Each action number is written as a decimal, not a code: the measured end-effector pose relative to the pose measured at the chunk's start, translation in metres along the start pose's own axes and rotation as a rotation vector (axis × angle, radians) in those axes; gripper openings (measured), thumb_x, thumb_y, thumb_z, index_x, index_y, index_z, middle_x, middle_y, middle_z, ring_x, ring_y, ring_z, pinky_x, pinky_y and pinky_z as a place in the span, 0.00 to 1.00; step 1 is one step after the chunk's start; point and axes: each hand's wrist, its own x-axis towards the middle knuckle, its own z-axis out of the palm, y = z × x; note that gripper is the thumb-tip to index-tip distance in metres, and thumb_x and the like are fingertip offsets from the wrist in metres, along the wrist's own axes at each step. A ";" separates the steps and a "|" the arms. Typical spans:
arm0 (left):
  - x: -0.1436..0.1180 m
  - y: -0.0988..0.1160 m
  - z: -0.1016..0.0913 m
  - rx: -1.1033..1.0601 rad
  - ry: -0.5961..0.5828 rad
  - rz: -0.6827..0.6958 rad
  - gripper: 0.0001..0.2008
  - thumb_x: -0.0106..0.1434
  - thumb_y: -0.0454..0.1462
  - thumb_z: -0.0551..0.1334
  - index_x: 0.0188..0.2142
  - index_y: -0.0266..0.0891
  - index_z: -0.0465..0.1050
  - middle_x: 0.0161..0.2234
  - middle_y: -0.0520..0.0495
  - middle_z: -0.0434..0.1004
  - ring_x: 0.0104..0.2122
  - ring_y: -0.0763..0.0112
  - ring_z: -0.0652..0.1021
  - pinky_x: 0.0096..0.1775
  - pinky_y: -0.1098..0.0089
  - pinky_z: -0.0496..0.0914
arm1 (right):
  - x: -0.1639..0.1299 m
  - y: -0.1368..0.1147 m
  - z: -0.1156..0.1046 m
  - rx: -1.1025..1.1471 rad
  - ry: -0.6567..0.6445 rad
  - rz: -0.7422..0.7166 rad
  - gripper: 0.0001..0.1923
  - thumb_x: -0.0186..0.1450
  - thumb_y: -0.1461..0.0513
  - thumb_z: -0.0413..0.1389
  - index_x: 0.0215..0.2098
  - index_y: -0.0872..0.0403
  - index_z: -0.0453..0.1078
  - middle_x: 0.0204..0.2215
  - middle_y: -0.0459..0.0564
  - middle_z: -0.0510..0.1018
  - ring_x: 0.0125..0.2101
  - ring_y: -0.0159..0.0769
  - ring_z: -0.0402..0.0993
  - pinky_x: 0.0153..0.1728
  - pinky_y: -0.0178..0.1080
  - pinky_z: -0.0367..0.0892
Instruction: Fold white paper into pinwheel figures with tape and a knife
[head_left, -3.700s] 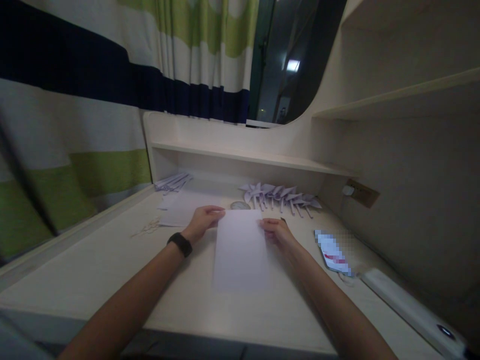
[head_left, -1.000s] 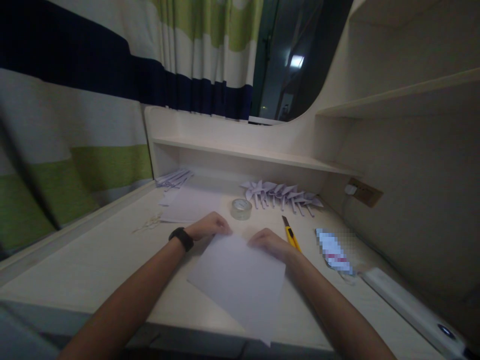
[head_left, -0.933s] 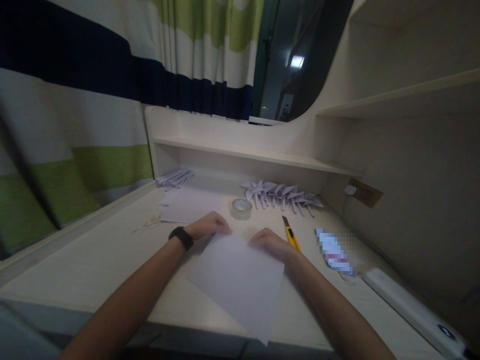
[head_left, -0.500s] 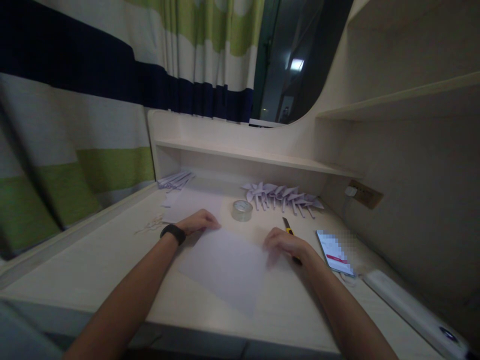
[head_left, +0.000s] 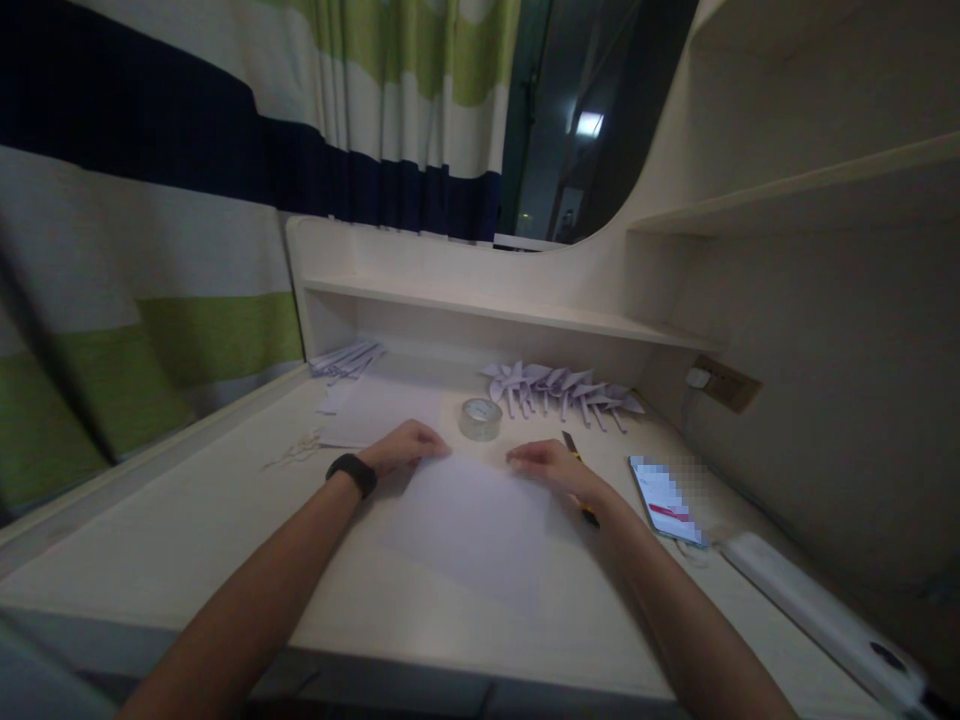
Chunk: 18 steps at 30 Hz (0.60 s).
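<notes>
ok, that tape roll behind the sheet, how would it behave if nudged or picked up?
The tape roll lies flat on its side on the desk, so a nudge would probably slide it, not roll it. It looks small and hollow, so likely light. Stood on edge, its round shape would probably let it roll away.

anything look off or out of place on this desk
Nothing is spilled or damaged. The sheet of paper lies a bit askew to the desk edge, under the left hand and right hand. The yellow utility knife lies partly hidden under the right wrist.
</notes>
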 end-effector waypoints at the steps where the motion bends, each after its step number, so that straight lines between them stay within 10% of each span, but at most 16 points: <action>1: 0.001 0.001 0.003 0.013 -0.023 0.015 0.14 0.50 0.45 0.66 0.21 0.34 0.75 0.17 0.50 0.71 0.17 0.75 0.66 0.21 0.74 0.55 | 0.001 0.000 0.007 -0.025 -0.049 0.012 0.16 0.54 0.54 0.61 0.33 0.58 0.78 0.29 0.51 0.80 0.28 0.35 0.73 0.27 0.33 0.65; 10: 0.004 0.000 0.013 0.218 -0.390 0.098 0.15 0.52 0.45 0.66 0.30 0.33 0.80 0.26 0.45 0.79 0.24 0.70 0.73 0.28 0.73 0.64 | -0.004 -0.006 0.025 -0.140 -0.268 0.040 0.11 0.52 0.58 0.60 0.22 0.60 0.75 0.16 0.45 0.73 0.19 0.28 0.63 0.22 0.31 0.57; 18: 0.003 0.004 0.033 0.271 -0.434 0.177 0.11 0.52 0.41 0.66 0.29 0.35 0.81 0.25 0.48 0.79 0.23 0.73 0.72 0.27 0.75 0.63 | -0.006 -0.015 0.035 -0.176 -0.312 0.008 0.10 0.53 0.59 0.60 0.24 0.60 0.76 0.17 0.44 0.73 0.20 0.28 0.63 0.23 0.31 0.57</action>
